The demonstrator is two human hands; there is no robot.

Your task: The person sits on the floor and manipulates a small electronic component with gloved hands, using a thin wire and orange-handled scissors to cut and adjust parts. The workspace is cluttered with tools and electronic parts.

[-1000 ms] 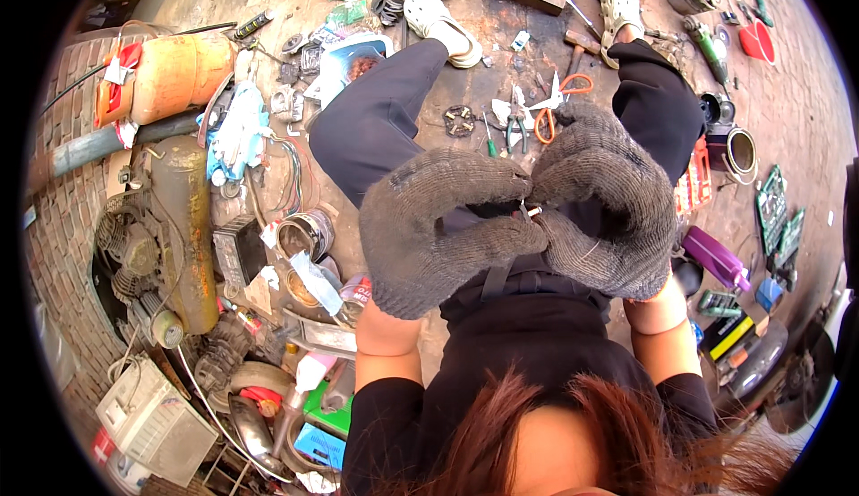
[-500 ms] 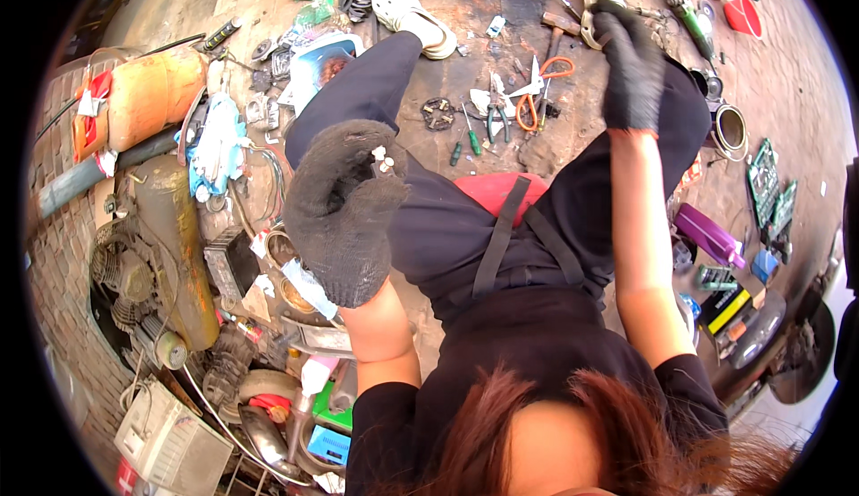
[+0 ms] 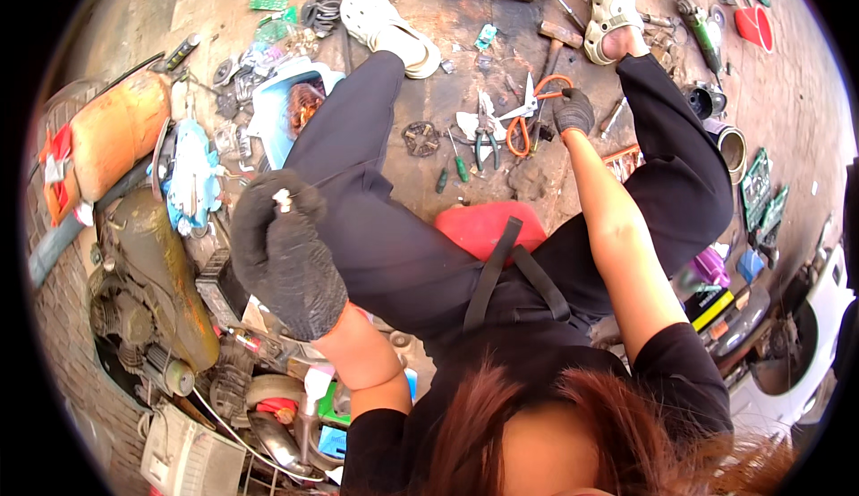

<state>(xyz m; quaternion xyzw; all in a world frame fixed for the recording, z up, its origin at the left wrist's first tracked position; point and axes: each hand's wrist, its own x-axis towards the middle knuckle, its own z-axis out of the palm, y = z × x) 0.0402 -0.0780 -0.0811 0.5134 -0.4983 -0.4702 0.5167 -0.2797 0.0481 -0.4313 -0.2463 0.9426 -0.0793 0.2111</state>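
My left hand [image 3: 291,254], in a dark knitted work glove, is held over my left thigh with its fingers curled in. A small whitish piece [image 3: 283,199] shows at the fingers; its kind is unclear. My right hand [image 3: 574,111], gloved too, reaches down to the ground with bent fingers beside the orange handles of the scissors [image 3: 519,136]. Whether it grips them is hidden. Left of the scissors lie pliers [image 3: 486,134] on a white scrap, a green-handled screwdriver [image 3: 461,168] and a round dark metal part [image 3: 420,138]. A hammer [image 3: 559,35] lies beyond.
By my left leg stands a light-blue basin [image 3: 273,107] with copper-coloured parts in it. An orange gas cylinder [image 3: 121,134], a rusty cylinder [image 3: 165,263] and scrap crowd the left. Circuit boards [image 3: 759,183] and a red container [image 3: 754,28] lie right. A red seat [image 3: 492,228] is under me.
My right hand has come down from above my right knee to the ground by the scissors. My left hand has shifted left and lower, with the whitish piece still at its fingers.
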